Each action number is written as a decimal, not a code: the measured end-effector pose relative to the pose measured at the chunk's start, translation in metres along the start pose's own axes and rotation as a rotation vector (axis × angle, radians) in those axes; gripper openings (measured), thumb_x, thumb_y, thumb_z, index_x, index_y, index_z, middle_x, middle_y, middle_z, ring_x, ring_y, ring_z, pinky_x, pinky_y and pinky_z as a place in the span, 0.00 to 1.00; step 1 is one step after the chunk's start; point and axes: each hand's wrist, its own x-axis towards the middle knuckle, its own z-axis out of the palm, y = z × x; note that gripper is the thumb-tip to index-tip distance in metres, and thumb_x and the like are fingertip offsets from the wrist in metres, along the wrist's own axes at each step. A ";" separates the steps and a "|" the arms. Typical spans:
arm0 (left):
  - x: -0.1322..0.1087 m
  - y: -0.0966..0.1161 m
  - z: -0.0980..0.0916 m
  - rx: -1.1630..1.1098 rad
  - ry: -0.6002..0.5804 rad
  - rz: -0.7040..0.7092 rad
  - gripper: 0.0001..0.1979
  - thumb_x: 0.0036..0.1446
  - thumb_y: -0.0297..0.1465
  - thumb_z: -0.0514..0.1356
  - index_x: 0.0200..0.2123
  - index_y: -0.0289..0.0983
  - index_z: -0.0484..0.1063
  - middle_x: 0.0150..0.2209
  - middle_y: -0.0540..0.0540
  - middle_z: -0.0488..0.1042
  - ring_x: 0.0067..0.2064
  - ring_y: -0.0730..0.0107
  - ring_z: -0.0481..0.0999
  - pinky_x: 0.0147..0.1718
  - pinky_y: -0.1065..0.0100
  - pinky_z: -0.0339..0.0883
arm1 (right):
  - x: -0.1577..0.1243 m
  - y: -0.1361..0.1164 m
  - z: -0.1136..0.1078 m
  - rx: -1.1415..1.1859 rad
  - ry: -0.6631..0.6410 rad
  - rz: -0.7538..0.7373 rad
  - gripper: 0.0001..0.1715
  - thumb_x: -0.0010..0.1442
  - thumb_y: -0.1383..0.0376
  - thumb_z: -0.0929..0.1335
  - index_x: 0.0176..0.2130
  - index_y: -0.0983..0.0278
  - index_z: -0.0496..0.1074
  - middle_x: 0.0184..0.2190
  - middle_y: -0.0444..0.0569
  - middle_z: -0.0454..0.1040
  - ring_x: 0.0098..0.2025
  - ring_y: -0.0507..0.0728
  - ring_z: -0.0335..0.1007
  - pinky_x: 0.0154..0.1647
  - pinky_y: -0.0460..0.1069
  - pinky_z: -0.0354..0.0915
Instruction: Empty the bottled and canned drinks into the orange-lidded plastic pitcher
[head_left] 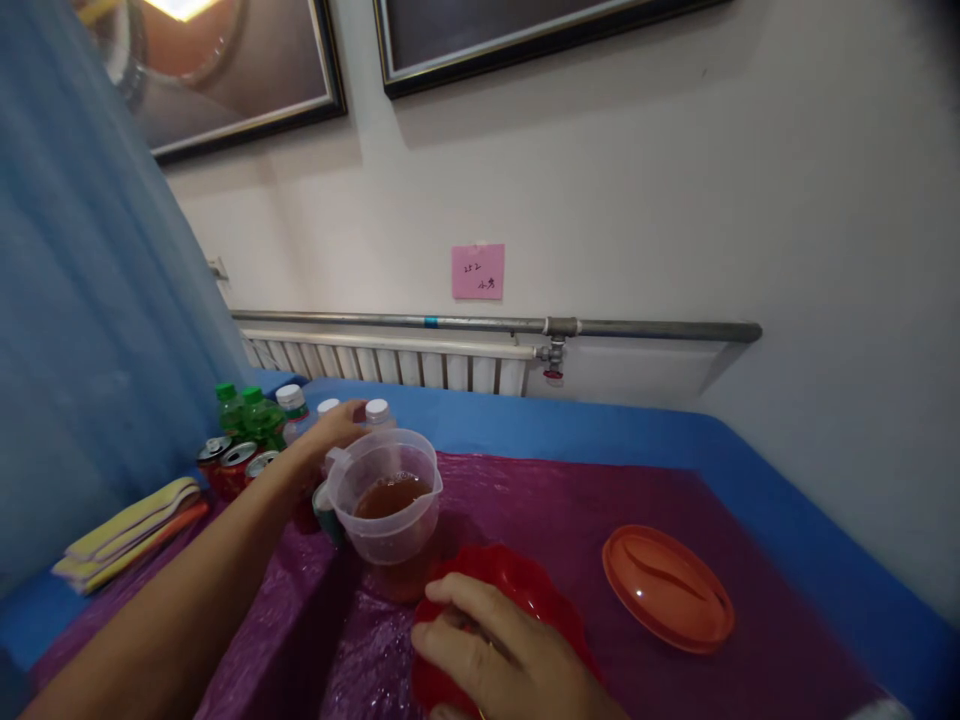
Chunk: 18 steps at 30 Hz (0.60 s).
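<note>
"Pale wall (622, 200) behind, blue table (480, 412) below, purple plastic sheeting (555, 500) spread on top. Where's the left hand (343, 424)?"

"By the white-capped bottles (377, 411), just beyond the clear jug (397, 545) of brown liquid (386, 497). Its fingertips are mostly hidden, so I can't tell whether they've closed on one."

"And the right hand (510, 645)?"

"Over the red scalloped bowl (491, 562), fingers curved, slightly apart. Whether it's gripping the bowl, I can't tell."

"Where's that bowl sitting?"

"On the sheeting, on the near side of the jug. Off to its right lies an orange oval piece (667, 588)."
</note>
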 end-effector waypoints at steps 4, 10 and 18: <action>-0.013 0.011 -0.018 -0.062 0.080 -0.032 0.29 0.44 0.33 0.73 0.50 0.34 0.72 0.54 0.38 0.74 0.55 0.54 0.74 0.54 0.51 0.72 | 0.001 -0.005 -0.010 0.022 -0.086 0.039 0.18 0.64 0.62 0.68 0.53 0.58 0.73 0.56 0.54 0.75 0.48 0.58 0.79 0.47 0.48 0.76; -0.091 0.025 -0.026 -0.115 0.488 -0.004 0.31 0.40 0.50 0.65 0.46 0.39 0.72 0.49 0.41 0.76 0.52 0.52 0.75 0.54 0.54 0.69 | 0.008 -0.009 -0.028 0.003 -0.001 -0.057 0.15 0.64 0.66 0.67 0.50 0.64 0.75 0.51 0.58 0.77 0.47 0.59 0.79 0.46 0.49 0.77; -0.170 -0.031 0.033 -0.374 0.547 -0.193 0.27 0.40 0.51 0.65 0.40 0.41 0.71 0.37 0.48 0.77 0.42 0.60 0.76 0.43 0.64 0.69 | 0.015 -0.010 -0.049 -0.063 0.169 0.166 0.17 0.64 0.70 0.66 0.53 0.64 0.73 0.51 0.56 0.76 0.54 0.58 0.75 0.56 0.51 0.73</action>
